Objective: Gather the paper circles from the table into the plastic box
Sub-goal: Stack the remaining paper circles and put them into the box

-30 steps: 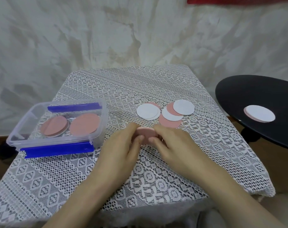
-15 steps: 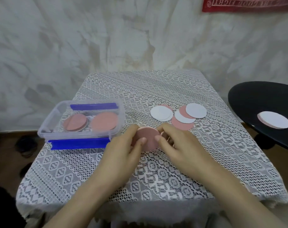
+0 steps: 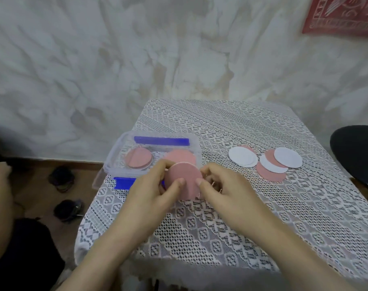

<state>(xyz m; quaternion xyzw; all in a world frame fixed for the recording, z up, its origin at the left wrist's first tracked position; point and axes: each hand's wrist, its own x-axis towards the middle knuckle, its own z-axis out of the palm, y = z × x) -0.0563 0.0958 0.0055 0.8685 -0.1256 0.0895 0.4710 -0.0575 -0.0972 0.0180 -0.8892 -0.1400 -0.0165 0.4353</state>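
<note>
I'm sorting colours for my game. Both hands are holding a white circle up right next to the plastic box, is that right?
Not quite. The left hand and the right hand hold a pink circle, not a white one, right next to the plastic box. The head view shows it. The white circles lie farther right, and no hand touches them.

Hands: two, a left hand [image 3: 149,192] and a right hand [image 3: 227,190].
Plastic box [image 3: 114,154]: one, with two blue clips [image 3: 161,140].
Pink circles in the box [image 3: 139,160]: two visible.
Held pink circle [image 3: 184,179]: one.
Pink circles on the cloth [image 3: 270,175]: three visible.
White circles [image 3: 242,156]: four.
Dark shoes [image 3: 61,177] on the floor: two.
</note>
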